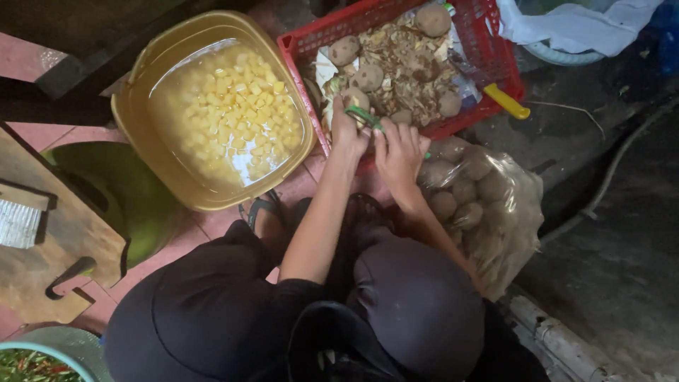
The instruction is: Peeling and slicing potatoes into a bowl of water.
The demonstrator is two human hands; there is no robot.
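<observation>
1. Over the red crate (488, 42), I see my left hand (346, 131) curled around a potato (356, 97).
2. My right hand (399, 152) pinches a green peeler (366, 118) just beside that potato.
3. Peels and more potatoes lie inside the crate.
4. Beside it sits a yellow tub (141, 99) of cut pieces in water.

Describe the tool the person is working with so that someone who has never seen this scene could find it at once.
Start at the red plastic crate at top centre, full of peelings and potatoes. At its near rim the left hand and right hand meet over a potato. The tool is the slim green-handled peeler between them; the crate's other handle is yellow and lies untouched at its right corner.
</observation>
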